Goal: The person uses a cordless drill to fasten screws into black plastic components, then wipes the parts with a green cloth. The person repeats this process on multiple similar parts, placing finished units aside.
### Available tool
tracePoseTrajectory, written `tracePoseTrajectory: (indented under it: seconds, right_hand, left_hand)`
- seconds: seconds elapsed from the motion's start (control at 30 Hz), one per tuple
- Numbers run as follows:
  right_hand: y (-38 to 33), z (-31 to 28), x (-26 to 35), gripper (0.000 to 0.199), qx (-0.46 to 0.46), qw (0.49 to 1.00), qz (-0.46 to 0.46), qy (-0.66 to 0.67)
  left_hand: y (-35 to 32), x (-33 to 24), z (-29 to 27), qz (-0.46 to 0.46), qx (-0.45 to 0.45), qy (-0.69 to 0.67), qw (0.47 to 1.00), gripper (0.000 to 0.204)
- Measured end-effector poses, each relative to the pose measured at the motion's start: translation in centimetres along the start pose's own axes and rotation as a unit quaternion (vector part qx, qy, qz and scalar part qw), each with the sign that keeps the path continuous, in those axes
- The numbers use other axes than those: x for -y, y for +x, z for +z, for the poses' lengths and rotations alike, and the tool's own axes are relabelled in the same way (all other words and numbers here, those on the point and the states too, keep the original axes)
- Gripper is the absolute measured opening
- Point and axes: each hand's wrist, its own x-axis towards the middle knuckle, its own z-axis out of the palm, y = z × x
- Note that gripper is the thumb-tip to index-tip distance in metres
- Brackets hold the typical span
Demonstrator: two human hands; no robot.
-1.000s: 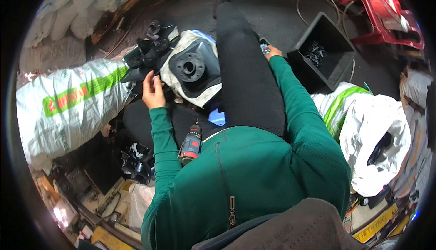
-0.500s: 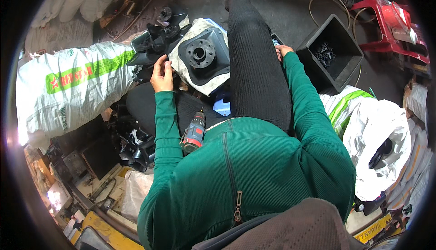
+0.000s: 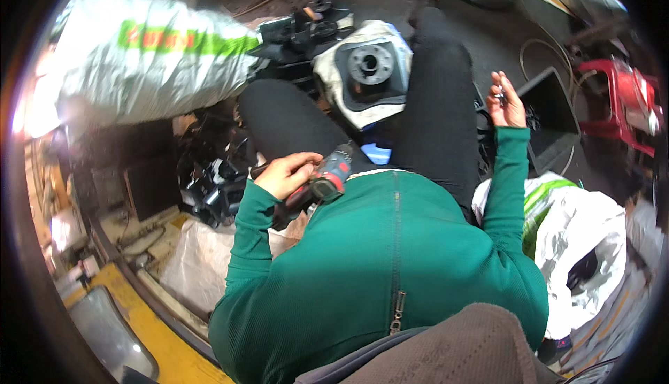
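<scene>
My left hand (image 3: 287, 175) is at the left of my lap, its fingers bent against the side of a cordless drill (image 3: 331, 175). Something dark shows by the fingers, but I cannot make out what they hold. The drill is grey and red, its chuck pointing up and away from me. My right hand (image 3: 507, 102) is raised beyond my right knee, palm partly up, with small shiny screws in its curled fingers. Between my legs stands a black square-based part with a round holed flange (image 3: 371, 65), on a white sack (image 3: 331, 70).
A black bin (image 3: 555, 116) stands at the right, beside a red plastic stool (image 3: 613, 102). Full white-green sacks lie at left (image 3: 157, 70) and right (image 3: 575, 244). Black parts (image 3: 303, 39) are heaped beyond my left knee, and more (image 3: 216, 182) lie left of my lap.
My left hand has come back from beside the flanged part to the drill. My right hand has lifted away from the small box beside my leg, with screws in it. The view has shifted.
</scene>
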Motion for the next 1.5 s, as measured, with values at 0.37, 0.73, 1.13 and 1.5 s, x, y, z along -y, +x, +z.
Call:
tracePoseTrajectory:
  seconds: [0.37,0.73,1.13,1.5]
  right_hand:
    - [-5.7,12.7,-11.6,0.041,0.177,0.948,0.238,-0.112]
    - [-5.4,12.6,-14.2,0.022,0.208,0.918,0.311,-0.130]
    - [-4.8,12.9,-13.5,0.020,0.200,0.921,0.319,-0.096]
    - [-2.0,12.7,-13.1,0.023,0.245,0.856,0.392,-0.233]
  left_hand:
    - [-0.7,3.6,5.4,0.022,-0.201,0.273,0.941,0.053]
    - [-4.7,-4.1,0.4,0.073,-0.199,-0.146,0.966,0.036]
    - [-1.2,-4.4,-1.0,0.075,-0.156,-0.032,0.984,0.046]
    - [1.0,-6.0,-1.5,0.198,-0.086,0.191,0.958,0.055]
